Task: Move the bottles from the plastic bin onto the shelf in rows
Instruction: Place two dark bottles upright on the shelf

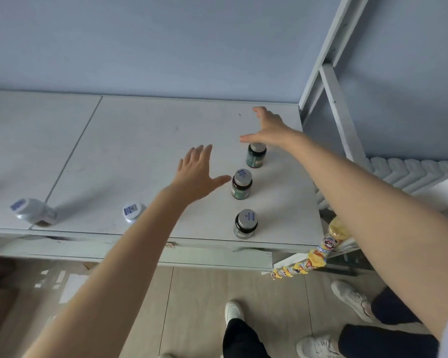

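Observation:
Three dark bottles with grey caps stand in a line on the white shelf (145,140): a far bottle (255,156), a middle bottle (241,186) and a near bottle (245,224). Two white bottles stand near the front edge, one (34,211) at the left and one (133,211) partly hidden by my left forearm. My left hand (195,174) hovers open just left of the middle bottle. My right hand (269,130) is open above and just behind the far bottle, holding nothing. The plastic bin is out of view.
A white metal frame post (339,104) rises at the shelf's right end. A strip of colourful snack packets (318,254) hangs below the right corner. Another person's legs and white shoes (352,298) stand on the wooden floor at lower right.

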